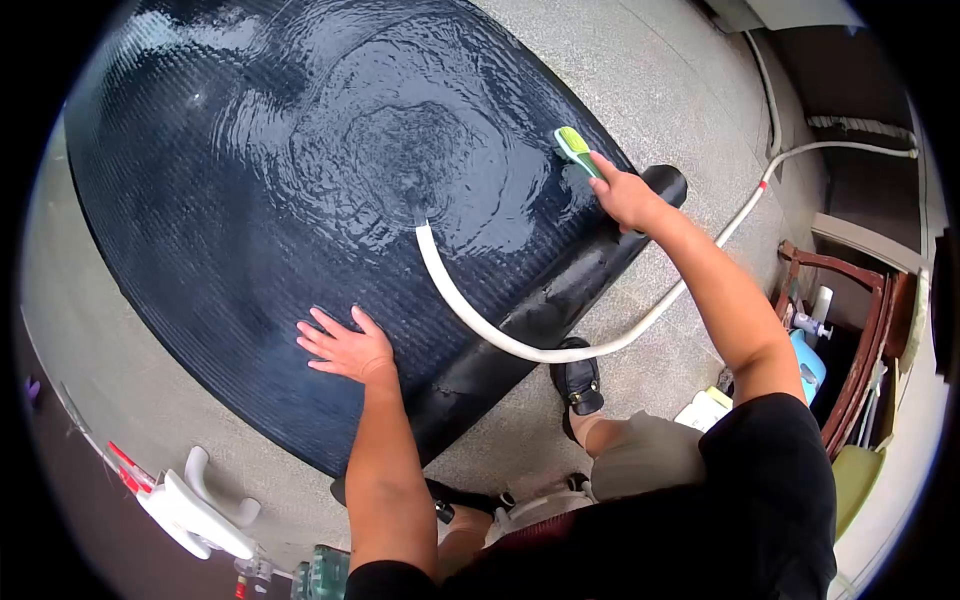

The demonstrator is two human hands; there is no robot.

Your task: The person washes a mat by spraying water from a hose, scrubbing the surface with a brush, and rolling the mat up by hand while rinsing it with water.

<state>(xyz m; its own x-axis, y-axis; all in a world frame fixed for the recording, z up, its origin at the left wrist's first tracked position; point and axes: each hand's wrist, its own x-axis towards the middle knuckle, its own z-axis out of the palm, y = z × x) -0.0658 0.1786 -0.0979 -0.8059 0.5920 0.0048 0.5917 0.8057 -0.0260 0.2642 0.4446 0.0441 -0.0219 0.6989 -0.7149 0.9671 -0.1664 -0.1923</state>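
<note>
A large dark ribbed mat [200,240] lies spread on the floor, its near edge rolled up into a black roll [480,370]. Water runs from the end of a white hose [445,280] and ripples across the mat. My right hand [628,198] is closed round the handle of a green scrubbing brush [573,142], held at the mat's right edge. Over the wet ribbed surface, my left hand [346,345] is spread flat with its fingers apart and holds nothing.
The hose crosses the roll and runs up the right side. A wooden rack [850,330] with bottles stands at right. At lower left are a white spray bottle head [195,510] and green bottles [328,572]. My shoe [577,380] is close to the roll.
</note>
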